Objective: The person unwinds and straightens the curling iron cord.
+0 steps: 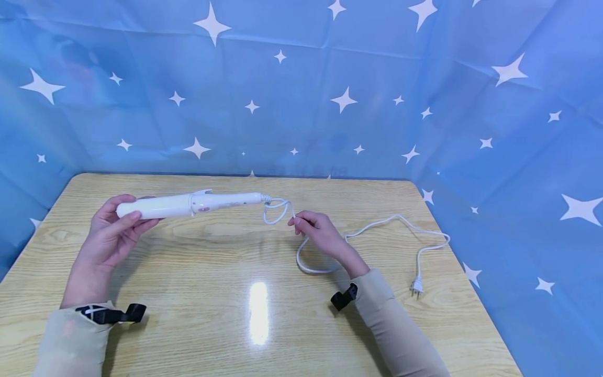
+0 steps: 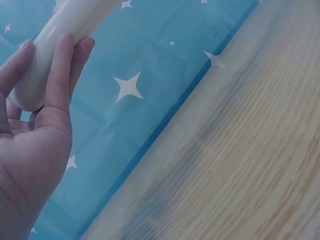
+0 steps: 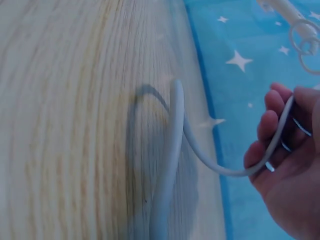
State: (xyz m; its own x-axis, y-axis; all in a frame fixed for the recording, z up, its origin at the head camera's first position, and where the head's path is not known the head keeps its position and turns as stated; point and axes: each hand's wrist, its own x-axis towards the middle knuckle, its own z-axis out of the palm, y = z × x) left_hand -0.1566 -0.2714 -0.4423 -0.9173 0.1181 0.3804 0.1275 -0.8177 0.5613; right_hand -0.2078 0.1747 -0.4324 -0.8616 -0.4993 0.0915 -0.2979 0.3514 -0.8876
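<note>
A white curling iron (image 1: 226,200) is held up over the table, lying nearly level with its thick barrel to the left. My left hand (image 1: 107,233) grips the barrel's end, thumb in front and fingers behind. In the left wrist view the barrel (image 2: 37,75) sits between thumb and fingers. From the handle's right end a white cord (image 1: 314,271) hangs in a small loop. My right hand (image 1: 322,234) pinches this cord just past the loop. In the right wrist view the cord (image 3: 230,173) runs out of the curled fingers and arcs down toward the table.
The rest of the cord curves over the right side of the wooden table (image 1: 212,324), ending in a two-pin plug (image 1: 416,285) near the right edge. A blue curtain (image 1: 301,125) with white stars stands behind the table and along its sides.
</note>
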